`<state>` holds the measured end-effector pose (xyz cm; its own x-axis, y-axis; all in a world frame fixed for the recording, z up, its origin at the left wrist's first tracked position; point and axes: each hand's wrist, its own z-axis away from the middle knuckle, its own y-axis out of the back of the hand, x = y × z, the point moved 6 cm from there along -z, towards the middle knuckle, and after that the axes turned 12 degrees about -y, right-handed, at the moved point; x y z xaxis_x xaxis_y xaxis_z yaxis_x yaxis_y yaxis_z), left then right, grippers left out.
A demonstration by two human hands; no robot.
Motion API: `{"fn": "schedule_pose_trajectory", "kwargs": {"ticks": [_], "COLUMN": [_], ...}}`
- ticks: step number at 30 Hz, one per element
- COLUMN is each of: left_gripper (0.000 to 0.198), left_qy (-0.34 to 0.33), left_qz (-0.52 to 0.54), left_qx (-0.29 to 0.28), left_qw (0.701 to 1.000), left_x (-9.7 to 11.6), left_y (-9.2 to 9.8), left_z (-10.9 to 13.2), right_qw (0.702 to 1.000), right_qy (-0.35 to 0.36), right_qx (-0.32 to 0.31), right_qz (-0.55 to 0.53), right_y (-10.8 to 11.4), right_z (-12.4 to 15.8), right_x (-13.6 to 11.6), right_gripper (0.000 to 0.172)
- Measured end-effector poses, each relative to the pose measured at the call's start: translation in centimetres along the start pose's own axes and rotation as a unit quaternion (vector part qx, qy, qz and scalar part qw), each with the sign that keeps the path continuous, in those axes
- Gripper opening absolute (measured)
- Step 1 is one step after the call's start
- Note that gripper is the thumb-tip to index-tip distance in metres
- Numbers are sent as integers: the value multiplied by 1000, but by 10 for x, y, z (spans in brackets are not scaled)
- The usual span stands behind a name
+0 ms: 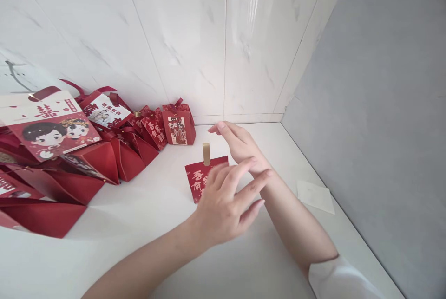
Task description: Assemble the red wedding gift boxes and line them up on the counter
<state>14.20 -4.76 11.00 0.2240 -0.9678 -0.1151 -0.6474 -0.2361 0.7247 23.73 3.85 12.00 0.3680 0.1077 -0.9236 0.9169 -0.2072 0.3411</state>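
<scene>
Red, white-lettered paper box (197, 183) sat on white tabletop (146, 238), gold strap (206, 152) pointing toward marbled white tiles (177, 34), long axis unclear | left hand (223, 206) splayed loosely before it, contact unclear | right hand (242, 143) extended loosely, empty | grey wall (376, 104) stood right

left hand (225, 204): bare | left forearm (156, 257): bare | right hand (241, 145): bare | right forearm (294, 217): bare below a loose white sleeve (339, 278)

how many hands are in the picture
2: the left hand, partly covering the red box with the gold strap, and the right hand, up and right of that box.
</scene>
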Motion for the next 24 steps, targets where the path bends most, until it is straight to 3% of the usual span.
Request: {"fn": "schedule_pose_trajectory", "kwargs": {"ticks": [4, 8, 10, 12, 16, 20, 24], "left_gripper": [49, 39, 42, 49, 34, 48, 44], "left_qy": [35, 192, 266, 313, 336, 346, 365], "left_qz": [-108, -55, 26, 108, 238, 253, 330], "left_qx": [12, 46, 8, -62, -182, -162, -160], "left_qw": [993, 979, 964, 942, 893, 889, 856], "left_x": [-32, -87, -111, -126, -135, -144, -139], "left_y": [23, 51, 47, 30, -10, -12, 2], "left_z": [-3, 11, 23, 35, 52, 54, 54], "right_qw": [1000, 998, 995, 989, 965, 954, 969], "right_qy": [-1, 44, 63, 64, 37, 9, 21], "right_qx": [8, -32, -81, -116, -153, -182, -179], "right_qz": [-24, -39, -1, 66, 211, 239, 171], "right_y": [3, 11, 11, 8, -7, -19, -15], "right_z": [4, 17, 21, 20, 10, 4, 5], "right_x": [-4, -21, -23, -16, 14, 27, 12], "right_gripper": [36, 30, 24, 16, 19, 5, 14]}}
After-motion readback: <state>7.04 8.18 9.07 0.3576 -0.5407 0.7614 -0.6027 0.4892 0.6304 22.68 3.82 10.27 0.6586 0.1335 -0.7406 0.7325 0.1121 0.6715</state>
